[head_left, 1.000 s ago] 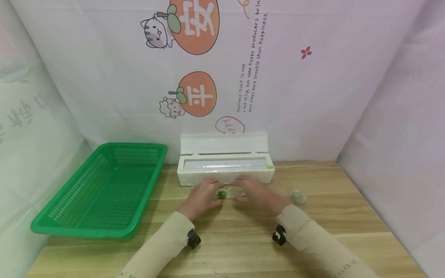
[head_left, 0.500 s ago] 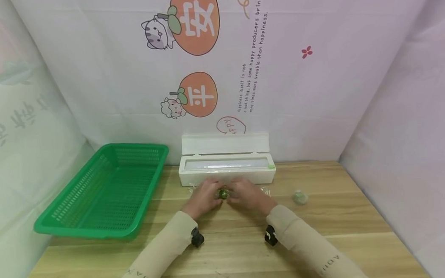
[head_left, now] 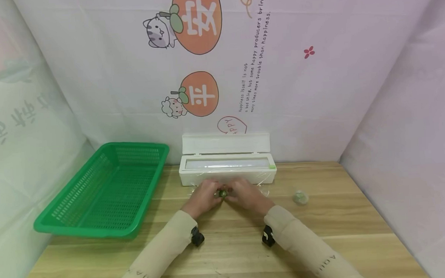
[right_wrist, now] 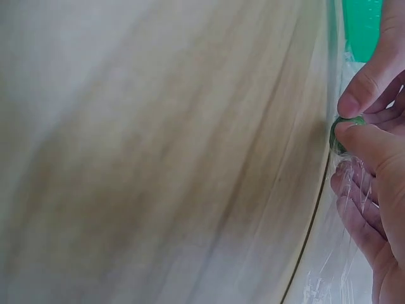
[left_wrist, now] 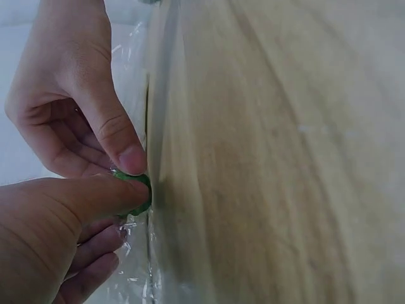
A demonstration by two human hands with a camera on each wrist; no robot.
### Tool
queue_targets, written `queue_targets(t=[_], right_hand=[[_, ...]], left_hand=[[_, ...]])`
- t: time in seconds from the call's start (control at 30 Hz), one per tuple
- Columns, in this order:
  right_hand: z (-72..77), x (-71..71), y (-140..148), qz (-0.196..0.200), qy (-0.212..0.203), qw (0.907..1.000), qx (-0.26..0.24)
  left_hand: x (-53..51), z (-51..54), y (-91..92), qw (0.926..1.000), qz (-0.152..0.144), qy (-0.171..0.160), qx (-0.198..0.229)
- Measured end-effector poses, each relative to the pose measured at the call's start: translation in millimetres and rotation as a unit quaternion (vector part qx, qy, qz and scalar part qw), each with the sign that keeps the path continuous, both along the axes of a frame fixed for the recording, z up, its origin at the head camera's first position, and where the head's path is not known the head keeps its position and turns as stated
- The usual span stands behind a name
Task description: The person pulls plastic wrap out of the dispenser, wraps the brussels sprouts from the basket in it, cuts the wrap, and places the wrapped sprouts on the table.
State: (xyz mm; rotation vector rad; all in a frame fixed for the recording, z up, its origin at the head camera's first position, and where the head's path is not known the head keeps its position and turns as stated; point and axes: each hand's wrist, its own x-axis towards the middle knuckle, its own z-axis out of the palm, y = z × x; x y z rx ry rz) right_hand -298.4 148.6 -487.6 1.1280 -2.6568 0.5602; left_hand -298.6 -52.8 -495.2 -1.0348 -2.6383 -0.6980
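A small round green piece point(head_left: 223, 193), its exact kind unclear, lies between both hands at the front of the white cling film box point(head_left: 188, 179). My left hand point(head_left: 204, 198) pinches it from the left, its thumb on the piece in the left wrist view. From the other side, my right hand point(head_left: 246, 195) holds it too, with its thumb against the green edge point(right_wrist: 336, 140) and its fingers curled among the film. Clear cling film point(left_wrist: 136, 278) spreads around and under the fingers, still running toward the box. The fingers cover most of the piece.
A green slotted basket point(head_left: 115, 192) stands on the left of the wooden table point(head_left: 233, 257). To the right of my hands lies a small film-wrapped pale green piece point(head_left: 300, 197). The box's lid point(head_left: 225, 144) stands raised against the printed back cloth.
My right hand has come leftward to the green piece, closer to my left hand. Film now shows to the right of the right hand. The left hand has hardly moved.
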Motion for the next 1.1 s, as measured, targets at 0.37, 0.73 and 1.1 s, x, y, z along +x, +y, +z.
queue_targets(t=[0.37,0.73,1.1], right_hand=[[25.6,30.6,8,0.014,0.003,0.9999,-0.007],[43.0,49.4,12,0.049,0.019,0.9986,0.003],[6.8,64.6,17,0.037,-0.065,0.9972,0.012]], left_hand=[[33.2,29.4,-0.7,0.9988,-0.009,0.042,-0.025],[59.1,45.6,0.2,0.9972,-0.018,0.058,-0.043],[61.9,9.0,4.1,0.9976,-0.043,-0.048,-0.024]])
